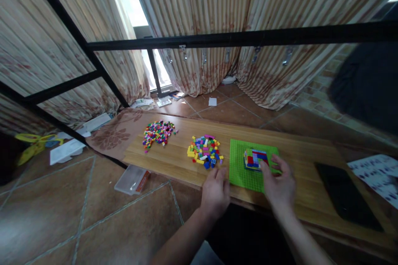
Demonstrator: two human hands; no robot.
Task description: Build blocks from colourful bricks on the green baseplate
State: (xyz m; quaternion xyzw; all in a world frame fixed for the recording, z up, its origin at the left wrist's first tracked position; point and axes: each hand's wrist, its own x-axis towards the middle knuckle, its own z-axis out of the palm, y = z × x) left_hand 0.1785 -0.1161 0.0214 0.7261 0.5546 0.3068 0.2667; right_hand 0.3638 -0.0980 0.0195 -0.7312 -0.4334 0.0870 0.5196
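A green studded baseplate (245,179) lies on the wooden board, and a small block build (255,160) in red, blue, yellow and white stands on it. My right hand (280,180) is at the build's right side, thumb and fingers apart, with nothing visible between them. Left of the baseplate, my left hand (215,192) is over the board's near edge, just below a pile of mixed bricks (204,149). Its fingers are curled together, and whatever they may hold is hidden. Blue bricks (207,165) lie nearest to its fingertips.
A second pile of smaller bricks (159,132) is on the board's left part. A black flat panel (348,196) lies at the right. Below the board's left end is a clear plastic box (132,179) on the tiles. A black metal bar (217,40) crosses beyond the board.
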